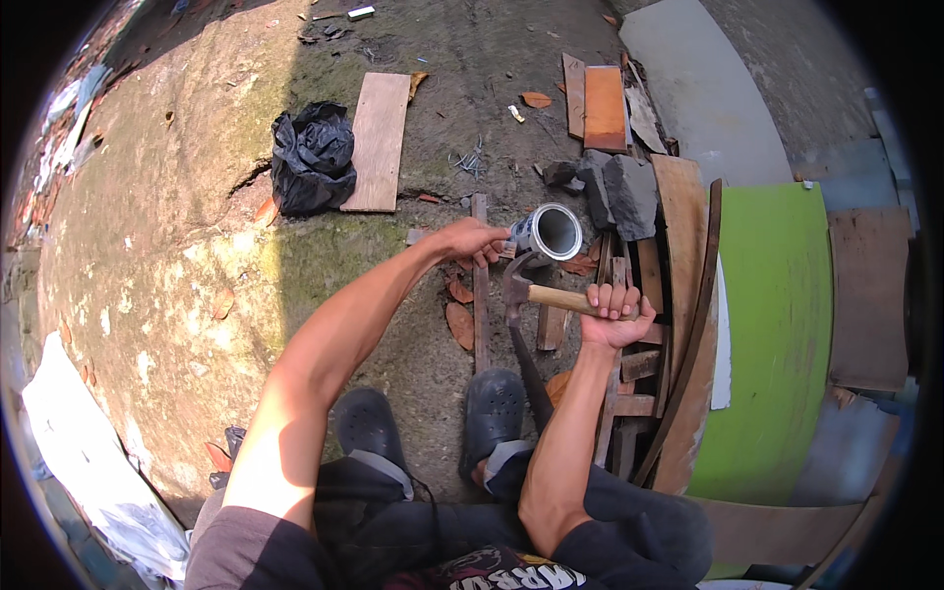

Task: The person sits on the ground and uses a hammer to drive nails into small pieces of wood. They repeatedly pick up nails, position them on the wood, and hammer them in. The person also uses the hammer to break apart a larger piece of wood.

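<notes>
My right hand [618,317] is wrapped round the wooden handle of a claw hammer [559,297], whose metal head points toward my left. My left hand [472,242] is closed in a pinch just left of an open metal can [531,228]; what the fingertips hold, if anything, is too small to make out. Under that hand a narrow wooden strip [481,315] lies on the ground, running toward my feet. The can tilts toward me, showing its grey inside. A short wood block [552,327] lies below the hammer.
A black plastic bag [315,159] sits beside a flat board [379,143] at the far left. Dark stone blocks [627,195] and an orange-brown wood piece [605,108] are at the far right. Long planks [678,246] and a green panel [767,334] line the right side.
</notes>
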Tool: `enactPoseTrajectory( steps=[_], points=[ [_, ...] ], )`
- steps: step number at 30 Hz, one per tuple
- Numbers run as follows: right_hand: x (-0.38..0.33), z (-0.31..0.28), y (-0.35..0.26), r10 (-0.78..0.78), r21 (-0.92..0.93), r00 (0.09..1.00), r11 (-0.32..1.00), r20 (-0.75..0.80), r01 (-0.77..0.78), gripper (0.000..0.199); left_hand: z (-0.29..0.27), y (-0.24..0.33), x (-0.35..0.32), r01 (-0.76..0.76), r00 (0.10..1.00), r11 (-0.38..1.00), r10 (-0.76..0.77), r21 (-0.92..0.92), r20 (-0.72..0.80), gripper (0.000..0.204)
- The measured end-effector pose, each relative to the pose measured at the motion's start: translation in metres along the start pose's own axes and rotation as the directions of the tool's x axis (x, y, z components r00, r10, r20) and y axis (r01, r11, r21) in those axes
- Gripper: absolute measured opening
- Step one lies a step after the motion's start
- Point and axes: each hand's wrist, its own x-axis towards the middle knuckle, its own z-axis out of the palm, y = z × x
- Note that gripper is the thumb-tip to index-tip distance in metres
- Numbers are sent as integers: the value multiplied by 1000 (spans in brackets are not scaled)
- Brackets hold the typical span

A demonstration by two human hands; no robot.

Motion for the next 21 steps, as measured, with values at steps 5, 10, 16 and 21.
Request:
enactPoseTrajectory(
  steps=[5,10,16,21],
  points=[
    [-9,-4,6,52,4,998,999,-22,-52,42,4,-13,-12,36,995,995,-44,88,91,32],
    [-16,-11,2,57,56,997,997,-44,-54,43,9,-18,-19,78,986,995,-68,-64,151,26],
    [-20,-28,-10,78,138,997,987,17,-80,45,12,-16,-13,24,975,995,-2,-97,221,19],
    [-21,-27,-16,96,35,995,995,32,-97,44,17,-23,-9,15,968,992,17,-127,250,19]
  ],
)
